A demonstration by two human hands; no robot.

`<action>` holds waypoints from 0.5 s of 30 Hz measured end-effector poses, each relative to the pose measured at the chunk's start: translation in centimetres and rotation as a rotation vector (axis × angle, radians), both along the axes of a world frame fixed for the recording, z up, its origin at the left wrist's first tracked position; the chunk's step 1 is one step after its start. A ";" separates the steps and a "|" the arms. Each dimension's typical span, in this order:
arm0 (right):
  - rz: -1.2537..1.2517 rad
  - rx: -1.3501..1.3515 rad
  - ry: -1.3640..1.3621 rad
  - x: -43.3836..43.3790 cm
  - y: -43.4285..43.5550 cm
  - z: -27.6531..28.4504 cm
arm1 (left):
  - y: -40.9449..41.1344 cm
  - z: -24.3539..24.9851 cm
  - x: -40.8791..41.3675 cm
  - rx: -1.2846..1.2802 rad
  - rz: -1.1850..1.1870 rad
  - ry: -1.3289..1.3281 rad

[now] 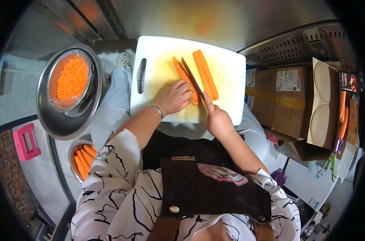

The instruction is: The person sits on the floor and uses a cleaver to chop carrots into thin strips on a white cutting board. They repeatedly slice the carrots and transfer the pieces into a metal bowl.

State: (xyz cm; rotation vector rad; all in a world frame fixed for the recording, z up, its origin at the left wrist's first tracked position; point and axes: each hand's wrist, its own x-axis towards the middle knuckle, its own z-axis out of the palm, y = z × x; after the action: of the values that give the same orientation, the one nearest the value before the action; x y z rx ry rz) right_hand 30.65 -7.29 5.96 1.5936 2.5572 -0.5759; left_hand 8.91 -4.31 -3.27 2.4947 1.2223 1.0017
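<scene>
A white plastic cutting board (230, 69), stained yellow in its middle, lies across my knees. My left hand (178, 96) presses a piece of carrot (182, 70) onto the board, fingertips curled over its near part. In my right hand (217, 116) is a kitchen knife (192, 75), its blade pointing away from me and lying along the right side of that carrot. The index finger stretches along the back of the blade. Right of the knife rest long cut carrot pieces (206, 75), side by side. The knife's handle is hidden in my grip.
To the left, a large steel basin (45, 111) holds a plastic-lined bowl of diced carrot (72, 78). Below it stands a metal bowl of whole carrots (84, 159). Cardboard boxes (288, 111) are stacked at right, near a phone (350, 82). A steel cabinet front (182, 18) rises beyond the board.
</scene>
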 end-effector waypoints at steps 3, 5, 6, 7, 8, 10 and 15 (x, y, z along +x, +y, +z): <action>-0.023 0.004 0.018 0.3 0.4 0.4 | 0.1 0.1 0.0 -0.006 -0.004 -0.006; -0.042 0.052 0.045 0.5 -0.2 0.9 | 0.2 0.1 -0.2 -0.023 -0.018 -0.010; -0.035 0.070 0.060 0.5 -0.7 1.0 | 0.1 -0.1 -0.2 -0.040 -0.027 -0.013; -0.028 0.088 0.075 0.4 -1.1 1.0 | 0.1 -0.2 -0.2 -0.057 -0.035 -0.015; -0.020 0.106 0.090 0.4 -1.4 1.0 | 0.0 -0.3 -0.2 -0.058 -0.032 -0.014; -0.014 0.103 0.044 0.2 -1.7 0.4 | 0.1 -0.1 -0.3 -0.061 -0.033 -0.006; -0.003 0.074 -0.010 0.1 -1.9 -0.7 | 0.0 -0.1 -0.3 -0.061 -0.033 -0.037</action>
State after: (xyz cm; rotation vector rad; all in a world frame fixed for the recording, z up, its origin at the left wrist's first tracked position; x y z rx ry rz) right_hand 30.75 -9.15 5.29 1.6191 2.5979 -0.4775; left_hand 8.62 -4.31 -3.33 2.4307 1.1792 0.9826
